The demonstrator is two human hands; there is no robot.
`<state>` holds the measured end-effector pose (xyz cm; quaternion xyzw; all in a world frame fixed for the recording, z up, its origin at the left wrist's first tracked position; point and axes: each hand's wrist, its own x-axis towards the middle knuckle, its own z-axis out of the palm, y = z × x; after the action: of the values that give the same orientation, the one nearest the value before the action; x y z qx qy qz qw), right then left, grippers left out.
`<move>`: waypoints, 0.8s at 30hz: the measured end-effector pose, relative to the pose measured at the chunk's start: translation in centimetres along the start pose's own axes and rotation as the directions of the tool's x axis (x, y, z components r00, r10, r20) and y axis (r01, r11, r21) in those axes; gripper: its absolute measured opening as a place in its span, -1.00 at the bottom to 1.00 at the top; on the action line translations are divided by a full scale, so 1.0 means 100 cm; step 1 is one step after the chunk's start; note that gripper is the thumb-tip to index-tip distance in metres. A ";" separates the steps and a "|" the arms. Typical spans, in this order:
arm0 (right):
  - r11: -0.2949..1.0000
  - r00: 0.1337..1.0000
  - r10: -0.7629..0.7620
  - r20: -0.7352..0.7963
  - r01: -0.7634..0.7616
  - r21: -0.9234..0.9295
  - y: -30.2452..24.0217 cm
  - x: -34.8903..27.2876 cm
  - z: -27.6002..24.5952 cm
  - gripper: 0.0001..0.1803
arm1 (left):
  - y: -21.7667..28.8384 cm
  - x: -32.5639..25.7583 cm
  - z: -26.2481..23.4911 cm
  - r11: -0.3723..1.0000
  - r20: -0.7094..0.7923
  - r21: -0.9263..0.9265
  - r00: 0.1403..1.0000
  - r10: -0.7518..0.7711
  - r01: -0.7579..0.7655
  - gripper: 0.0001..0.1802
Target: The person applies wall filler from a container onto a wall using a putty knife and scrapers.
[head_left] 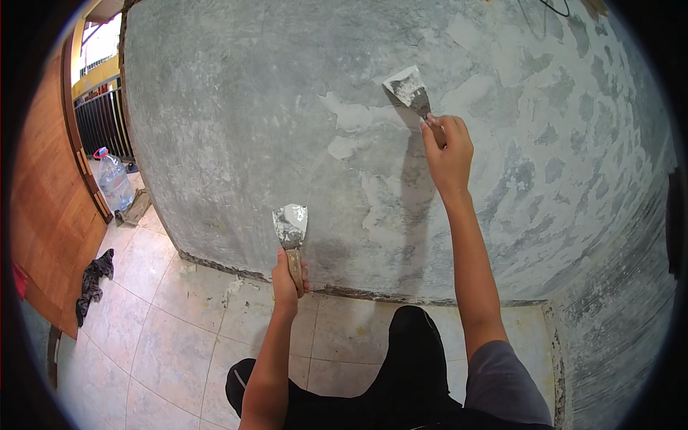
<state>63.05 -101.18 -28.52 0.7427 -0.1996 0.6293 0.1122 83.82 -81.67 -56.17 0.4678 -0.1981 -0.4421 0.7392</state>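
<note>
My right hand (450, 154) is closed round the handle of a putty knife (413, 92), held up near the grey wall (236, 122). White filler coats part of its blade, and its shadow falls on the wall. Lower down, my left hand (286, 281) grips the wooden handle of a second putty knife (290, 228). That blade points upward and carries white filler too. Pale patches of filler (352, 115) mark the wall left of the right-hand knife. Many more spread over the wall's right side.
At the left stands a brown wooden door (54, 193). Beyond it are a clear plastic bottle (115, 179) and a black railing (104, 122). A dark cloth (93, 283) lies on the tiled floor (179, 330). Another rough wall (616, 330) meets this one at the right.
</note>
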 end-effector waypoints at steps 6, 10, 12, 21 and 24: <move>0.986 0.996 0.017 0.082 -0.004 -0.165 0.015 -0.007 -0.009 -0.87 | 0.001 0.001 -0.001 1.000 0.005 -0.021 1.000 -0.003 0.003 -0.22; 0.993 0.999 -0.019 0.038 0.023 -0.116 0.009 -0.016 -0.023 -0.87 | 0.003 0.002 -0.003 1.000 0.026 -0.007 1.000 0.014 -0.014 -0.21; 0.992 0.999 -0.030 0.019 0.032 -0.120 -0.001 -0.010 -0.023 -0.87 | 0.002 0.002 -0.005 1.000 0.006 0.002 1.000 -0.003 0.003 -0.21; 0.987 0.997 0.010 0.075 0.003 -0.161 0.011 -0.004 -0.020 -0.83 | 0.002 0.002 0.001 0.999 0.024 -0.032 1.000 -0.014 0.015 -0.21; 0.996 0.999 0.011 0.044 -0.007 -0.092 0.000 -0.023 -0.037 -0.80 | 0.005 0.002 0.005 0.999 0.020 -0.030 0.999 -0.033 0.033 -0.22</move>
<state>59.48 -99.30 -30.08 0.7498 -0.2341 0.6032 0.1387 83.83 -81.99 -55.52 0.4553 -0.1908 -0.4618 0.7369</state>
